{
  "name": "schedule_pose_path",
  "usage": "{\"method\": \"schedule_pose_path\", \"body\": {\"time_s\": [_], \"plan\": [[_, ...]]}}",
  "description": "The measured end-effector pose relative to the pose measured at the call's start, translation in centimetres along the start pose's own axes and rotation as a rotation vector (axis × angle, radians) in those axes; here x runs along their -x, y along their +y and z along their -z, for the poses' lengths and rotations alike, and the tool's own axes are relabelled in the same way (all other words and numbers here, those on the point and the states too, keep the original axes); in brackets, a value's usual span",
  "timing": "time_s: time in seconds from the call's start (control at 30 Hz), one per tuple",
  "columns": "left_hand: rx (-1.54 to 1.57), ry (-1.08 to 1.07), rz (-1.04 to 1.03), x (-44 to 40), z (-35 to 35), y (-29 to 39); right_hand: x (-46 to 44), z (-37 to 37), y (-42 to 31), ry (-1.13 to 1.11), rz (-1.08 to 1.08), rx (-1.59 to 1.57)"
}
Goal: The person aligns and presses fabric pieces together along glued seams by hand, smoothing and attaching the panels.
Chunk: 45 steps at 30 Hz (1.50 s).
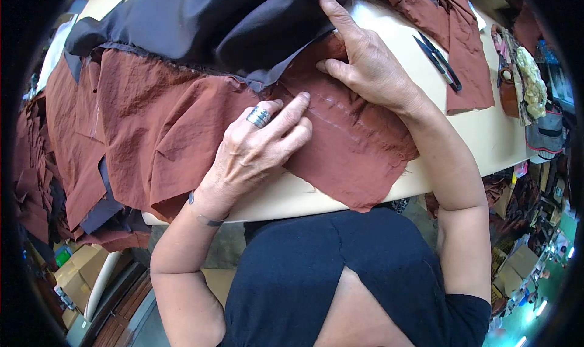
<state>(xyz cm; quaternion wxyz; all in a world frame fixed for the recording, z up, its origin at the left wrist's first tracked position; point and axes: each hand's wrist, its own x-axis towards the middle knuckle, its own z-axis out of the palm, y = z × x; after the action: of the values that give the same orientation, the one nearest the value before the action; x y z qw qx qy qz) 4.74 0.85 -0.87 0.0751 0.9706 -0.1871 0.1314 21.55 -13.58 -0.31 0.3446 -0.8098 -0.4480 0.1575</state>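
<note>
Rust cloth point(356, 170), laid on bench point(499, 143) partly under dark cloth point(267, 37); left hand point(258, 134) atop, seemingly steadying it, grip I cannot tell; right hand point(371, 64) unclenched, index finger at the dark edge.

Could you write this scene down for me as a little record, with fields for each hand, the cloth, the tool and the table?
Left hand: fingers on the brown cloth; pinching or not, unclear
Right hand: thumb and index finger spread, index fingertip by the edge of the dark cloth
Cloth: wrinkled brown, with dark cloth bunched beyond it
Tool: black scissors, right of the right hand, not held
Table: pale
</note>
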Motion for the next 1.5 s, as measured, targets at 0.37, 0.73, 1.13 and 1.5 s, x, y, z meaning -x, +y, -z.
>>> {"method": "schedule_pose_path", "body": {"time_s": [0.37,0.73,1.13,1.5], "plan": [[0.526,0.070,0.202,-0.6,1.4,-1.4,2.4,-0.1,-0.4,0.609,0.375,-0.008],[0.308,0.215,0.428,-1.3,0.4,-4.0,5.0,-3.5,-1.6,0.124,0.563,0.298],[0.043,0.126,0.326,-0.5,0.4,-4.8,4.8,-3.3,-1.5,0.039,0.637,0.440],[-0.041,0.214,0.215,-1.2,1.0,-4.8,4.3,-2.2,-0.7,0.121,0.656,0.178]]}}
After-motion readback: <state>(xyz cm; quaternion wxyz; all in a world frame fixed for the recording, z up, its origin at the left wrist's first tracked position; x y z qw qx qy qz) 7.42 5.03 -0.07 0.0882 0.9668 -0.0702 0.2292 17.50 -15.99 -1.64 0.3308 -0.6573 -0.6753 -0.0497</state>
